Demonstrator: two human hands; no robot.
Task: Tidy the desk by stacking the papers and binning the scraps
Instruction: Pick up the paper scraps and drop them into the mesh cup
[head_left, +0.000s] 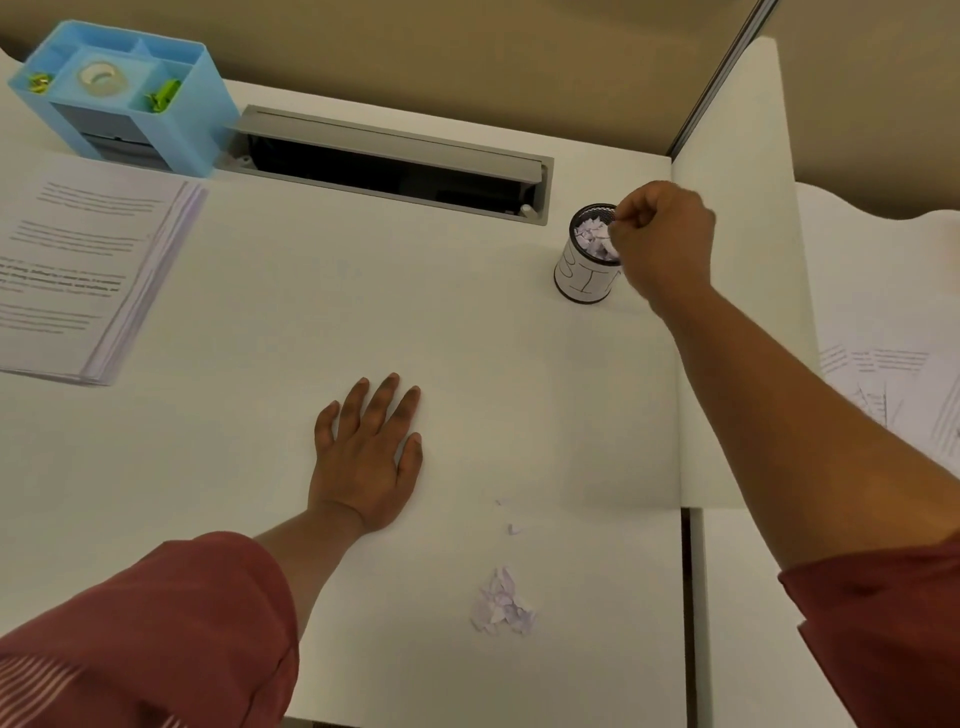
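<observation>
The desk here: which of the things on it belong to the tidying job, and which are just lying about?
Part of the job:
- stack of papers
- pile of scraps
- bin, already holding scraps
- right hand, fingers curled over the bin
- left hand, flat on the desk

Just lying about:
- blue organiser with tape roll
- cable slot

matt white desk (467, 338); mesh metal bin (584, 280); paper scraps (503, 605)

Dim, warm, even indoor light, source unseen. Soft shadows close under the left hand (366, 457) and beside the right hand (662, 244). No glare. Printed text far left of the left hand blurred, unreadable. Wide-angle bending of straight edges toward the corners.
</observation>
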